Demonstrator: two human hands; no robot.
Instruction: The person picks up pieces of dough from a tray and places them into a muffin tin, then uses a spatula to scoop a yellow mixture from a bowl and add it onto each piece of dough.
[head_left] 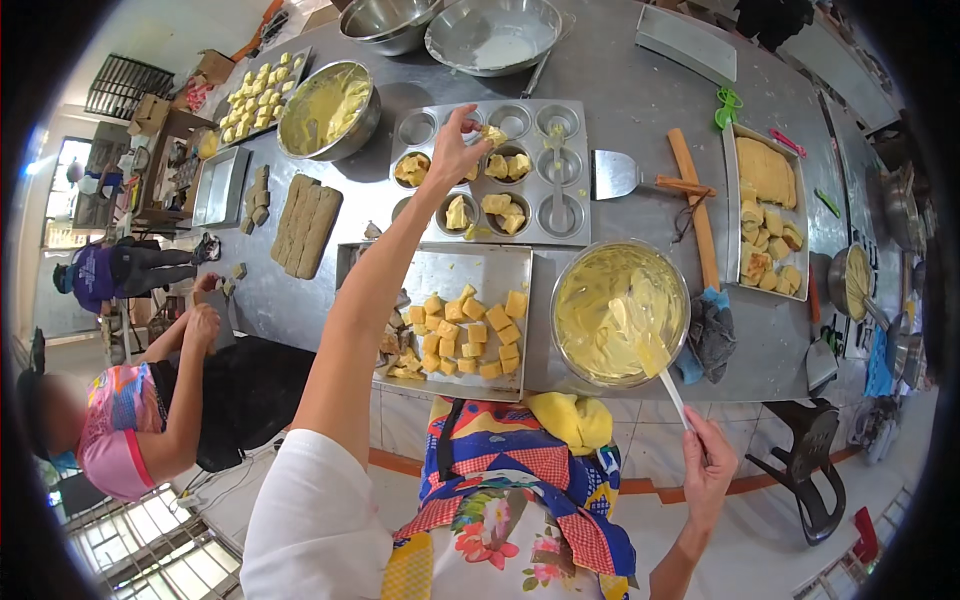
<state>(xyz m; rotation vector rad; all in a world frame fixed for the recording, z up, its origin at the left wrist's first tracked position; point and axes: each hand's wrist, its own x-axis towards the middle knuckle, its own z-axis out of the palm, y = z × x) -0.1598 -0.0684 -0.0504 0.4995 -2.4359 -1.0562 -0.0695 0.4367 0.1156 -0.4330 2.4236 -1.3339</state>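
White short sleeve (310,515), plain, loose, on left arm; forearm bare below it. Patchwork-print apron (505,455): red, blue, yellow, some parts finely checked. White floral panel (495,545) on front, large pink-red flowers, green leaves. Yellow checked patch (408,570) at left edge. Narrow black strap (447,445) over the apron. Left hand (458,150), right hand (708,458): both bare.

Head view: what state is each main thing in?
Silver metal muffin tin: partly filled
Round silver metal bowl: smeared with yellow mixture
White-handled spatula: tilted, lower end in bowl
Rectangular silver metal tray: partly covered by yellow cubes
Bare left hand: pinching small yellow lump
Bare right hand: holding spatula
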